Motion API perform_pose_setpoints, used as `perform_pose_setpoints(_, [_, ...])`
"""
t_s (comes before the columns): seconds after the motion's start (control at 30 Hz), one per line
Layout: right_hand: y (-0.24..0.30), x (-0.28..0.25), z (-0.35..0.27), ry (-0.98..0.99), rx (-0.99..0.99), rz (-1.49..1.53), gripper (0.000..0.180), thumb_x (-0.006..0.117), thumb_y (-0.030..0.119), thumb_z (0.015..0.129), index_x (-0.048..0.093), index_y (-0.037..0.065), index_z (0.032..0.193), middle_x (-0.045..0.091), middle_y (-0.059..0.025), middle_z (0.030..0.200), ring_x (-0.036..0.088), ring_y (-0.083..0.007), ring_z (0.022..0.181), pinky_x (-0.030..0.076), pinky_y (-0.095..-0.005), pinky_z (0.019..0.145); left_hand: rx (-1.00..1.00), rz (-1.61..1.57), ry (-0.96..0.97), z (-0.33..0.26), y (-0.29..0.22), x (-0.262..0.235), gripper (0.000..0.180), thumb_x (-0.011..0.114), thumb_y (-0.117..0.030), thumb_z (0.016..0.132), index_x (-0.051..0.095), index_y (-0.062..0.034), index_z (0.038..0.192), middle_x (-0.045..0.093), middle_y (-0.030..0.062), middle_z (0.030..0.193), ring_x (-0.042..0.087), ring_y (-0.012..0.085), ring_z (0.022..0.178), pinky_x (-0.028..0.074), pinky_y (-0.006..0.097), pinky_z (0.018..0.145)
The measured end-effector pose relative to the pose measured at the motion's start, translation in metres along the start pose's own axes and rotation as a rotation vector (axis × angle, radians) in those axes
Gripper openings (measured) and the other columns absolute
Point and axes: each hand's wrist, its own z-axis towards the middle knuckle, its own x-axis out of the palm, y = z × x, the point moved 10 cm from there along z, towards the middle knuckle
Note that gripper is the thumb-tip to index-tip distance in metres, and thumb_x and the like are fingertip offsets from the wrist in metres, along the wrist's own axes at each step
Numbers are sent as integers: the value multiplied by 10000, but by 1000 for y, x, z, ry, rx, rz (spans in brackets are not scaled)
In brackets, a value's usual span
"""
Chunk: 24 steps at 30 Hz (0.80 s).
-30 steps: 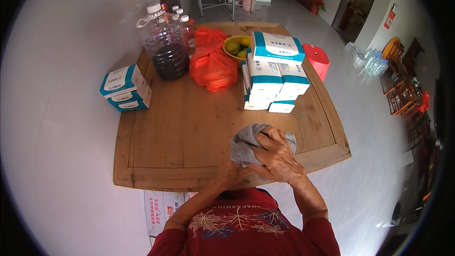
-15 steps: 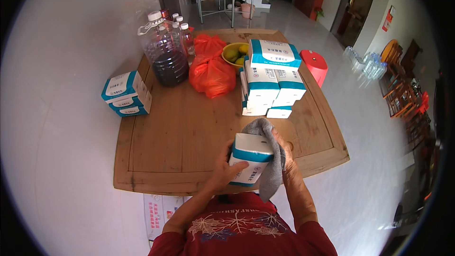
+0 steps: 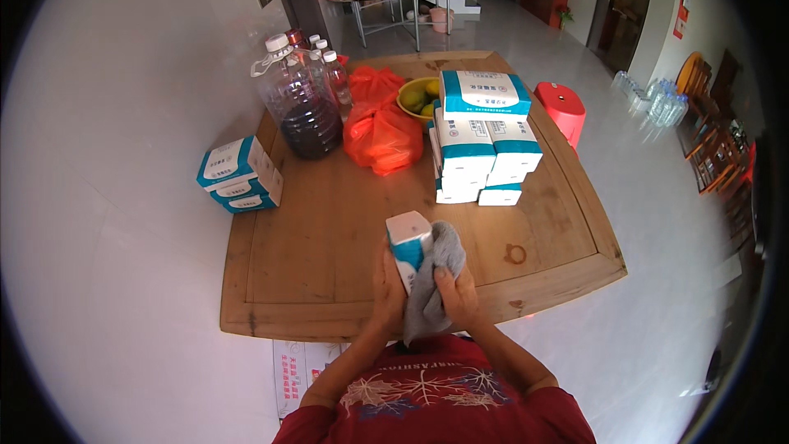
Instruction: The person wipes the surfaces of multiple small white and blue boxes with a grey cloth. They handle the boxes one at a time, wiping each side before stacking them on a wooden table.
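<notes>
Over the near part of the wooden table (image 3: pixel 329 238) I hold a white and teal tissue box (image 3: pixel 408 228), tilted, with its white end facing up. My left hand (image 3: pixel 389 288) is wrapped round the box's left side. A grey cloth (image 3: pixel 425 300) lies against the right side of the box and hangs down toward my red shirt. My right hand (image 3: pixel 460 292) grips this cloth and presses it on the box, thumb on top. Much of the box's near and right faces is hidden by the cloth and my fingers.
Similar boxes form a stack (image 3: pixel 485 144) at the table's right and a smaller pile (image 3: pixel 238 174) at its left edge. Farther back are a jug of dark liquid (image 3: pixel 311 127), clear bottles (image 3: pixel 335 74), a red plastic bag (image 3: pixel 382 136) and a yellow fruit bowl (image 3: pixel 408 107). A red stool (image 3: pixel 561 111) stands beyond the right edge.
The box has been turned and now shows a narrower side. Both hands have shifted left with it, and the right hand has moved round to the cloth's near face. The view has shifted slightly.
</notes>
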Motion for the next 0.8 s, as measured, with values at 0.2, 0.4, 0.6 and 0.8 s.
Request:
perform_pose_setpoints(0.2, [42,29,0,145,-427,-460,404,475,246,915,467,-6,1231,338,-262,1339,333,-439,1205,265,-539,995,-199,-319,259,-16,38,0,632,446,-468,905,352,-28,1348,462,109,1306,466,242,1180,382,384,996])
perform_pose_setpoints(0.4, [19,22,57,201,-111,-104,445,436,345,939,481,6,1224,501,-194,1173,485,-306,1083,374,-396,926,-297,-683,302,-22,22,18,727,464,-533,886,300,-42,1397,437,143,1346,459,296,1201,377,429,1010])
perform_pose_setpoints(0.6, [-10,23,32,259,286,-10,554,425,459,945,489,-21,1214,566,-109,1074,505,-169,1010,401,-308,892,-224,-694,-5,1,29,-18,739,409,-624,877,377,-59,1352,485,135,1297,517,272,1134,428,410,959])
perform_pose_setpoints(0.8, [-33,18,-3,274,374,102,470,424,403,963,520,-4,1178,583,-90,1058,542,-142,963,440,-282,843,-152,-663,-112,13,11,-30,675,414,-587,892,399,-66,1322,510,140,1249,553,274,1078,467,395,912])
